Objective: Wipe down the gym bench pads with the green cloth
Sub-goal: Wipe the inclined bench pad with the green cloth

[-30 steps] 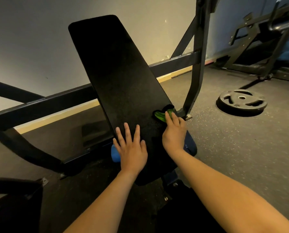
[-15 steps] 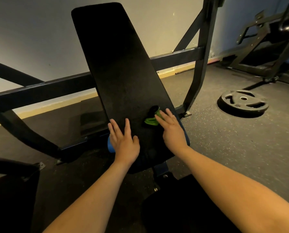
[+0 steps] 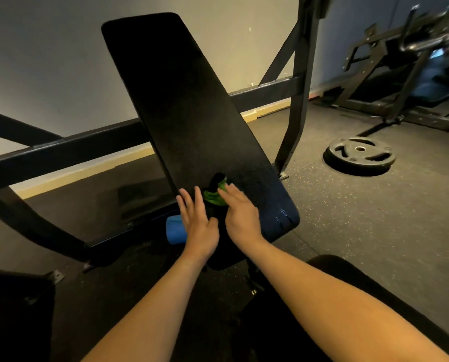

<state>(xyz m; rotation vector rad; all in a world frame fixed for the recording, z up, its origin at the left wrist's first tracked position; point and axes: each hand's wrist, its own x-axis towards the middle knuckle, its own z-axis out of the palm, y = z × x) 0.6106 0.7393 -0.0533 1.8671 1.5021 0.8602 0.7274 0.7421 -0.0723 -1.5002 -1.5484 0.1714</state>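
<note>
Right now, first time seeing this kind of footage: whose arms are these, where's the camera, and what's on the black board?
There is no machine here. A person wears one wide-angle camera on the head, so you look down along their two bare arms. The black board is a tilted bench pad on a dark steel frame. The left hand lies flat on the pad's lower end, fingers straight. Beside it, the right hand presses a green cloth against the pad with straight fingers; nothing is clutched. A blue foam roller shows under the pad's lower edge, and a weight plate lies on the floor to the right.
</note>
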